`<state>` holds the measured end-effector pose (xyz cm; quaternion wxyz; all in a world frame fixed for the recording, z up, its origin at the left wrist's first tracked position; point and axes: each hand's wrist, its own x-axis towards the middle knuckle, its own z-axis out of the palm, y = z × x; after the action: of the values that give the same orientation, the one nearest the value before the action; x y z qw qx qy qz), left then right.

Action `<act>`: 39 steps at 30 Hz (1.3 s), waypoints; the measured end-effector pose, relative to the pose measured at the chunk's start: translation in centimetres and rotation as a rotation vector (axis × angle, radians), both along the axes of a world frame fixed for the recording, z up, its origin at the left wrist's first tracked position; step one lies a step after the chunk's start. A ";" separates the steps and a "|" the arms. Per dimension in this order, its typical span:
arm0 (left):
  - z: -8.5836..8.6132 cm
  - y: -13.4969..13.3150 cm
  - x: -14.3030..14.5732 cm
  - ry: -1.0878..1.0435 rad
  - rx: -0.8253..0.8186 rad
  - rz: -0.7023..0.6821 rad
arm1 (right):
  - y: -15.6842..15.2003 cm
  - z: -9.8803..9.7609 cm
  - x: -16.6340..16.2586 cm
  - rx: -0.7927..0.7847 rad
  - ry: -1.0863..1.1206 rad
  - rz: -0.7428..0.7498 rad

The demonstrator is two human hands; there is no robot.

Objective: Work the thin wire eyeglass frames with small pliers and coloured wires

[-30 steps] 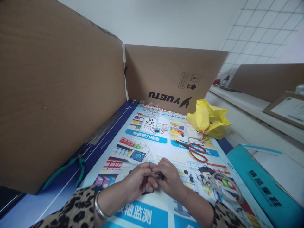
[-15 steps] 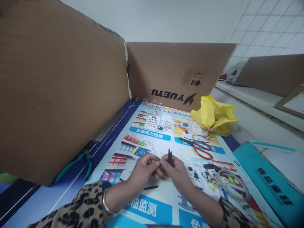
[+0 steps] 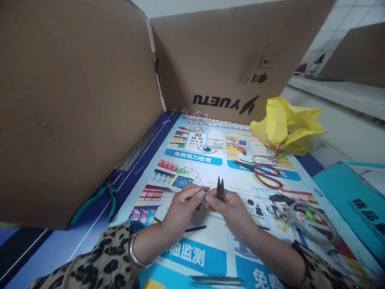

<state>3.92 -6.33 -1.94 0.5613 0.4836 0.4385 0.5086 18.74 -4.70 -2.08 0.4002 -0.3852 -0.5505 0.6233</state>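
My left hand (image 3: pixel 186 204) is closed in a pinch, thumb against fingers, on a thin light strand (image 3: pixel 207 192) that looks like wire; most of it is hidden by the fingertips. Close beside it, my right hand (image 3: pixel 230 204) wraps round needle-nose pliers (image 3: pixel 220 188). Their dark pointed jaws stick up past the fingers, slightly parted, and the handles are mostly covered by the palm. Both hands meet over the middle of a printed poster (image 3: pixel 207 178). A short dark strip (image 3: pixel 195 229) lies under the left wrist.
Red-handled scissors (image 3: pixel 267 174) lie at right, before a yellow bag (image 3: pixel 287 128). A wire coil (image 3: pixel 315 222) rests nearer. Teal-handled pliers (image 3: pixel 111 196) and thin metal rods (image 3: pixel 136 150) are at left. Cardboard panels (image 3: pixel 90 112) wall the left and back. Metal strips (image 3: pixel 216 280) lie in front.
The view has tipped downward and closer. The jaws of the pliers, which looked together before, now show a small gap. Both hands stay pinched together at nearly the same spot.
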 end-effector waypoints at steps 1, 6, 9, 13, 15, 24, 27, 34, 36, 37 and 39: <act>0.0 0.0 0.0 0.004 0.005 -0.008 | 0.0 0.0 0.0 -0.011 -0.002 0.014; 0.2 -0.3 -0.2 0.040 0.069 0.028 | 0.4 -0.3 0.2 -0.052 -0.025 -0.010; 0.4 -0.2 -0.2 0.041 0.018 0.093 | 0.4 0.0 0.3 -0.117 0.044 -0.044; 0.4 0.1 -0.2 -0.069 -0.065 0.149 | 0.3 1.0 0.4 -0.286 0.250 0.070; 0.3 0.3 -0.2 -0.119 -0.082 0.145 | 0.1 1.3 0.3 -0.338 0.260 0.136; 0.3 0.6 -0.3 -0.092 -0.153 0.140 | -0.2 0.9 0.1 -0.195 -0.167 0.197; 0.3 0.6 -0.3 -0.027 -0.119 0.142 | 0.1 0.6 0.1 -0.123 -0.186 0.143; 0.2 0.1 -0.1 0.168 -0.148 0.113 | -0.8 -0.1 0.0 0.401 -0.675 -0.090; 0.0 -0.1 -0.1 0.143 -0.187 0.063 | -1.0 -0.4 -0.1 0.541 -0.714 -0.118; -0.2 -0.1 -0.2 0.128 -0.201 0.044 | -1.0 -0.6 0.0 0.598 -0.706 -0.125; -0.4 -0.1 -0.2 0.143 -0.205 0.006 | -1.0 -0.9 0.0 0.700 -0.696 -0.118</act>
<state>3.68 -6.47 -2.35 0.5736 0.4574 0.5286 0.4270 18.77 -5.73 -2.95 0.3324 -0.4435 -0.8049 0.2120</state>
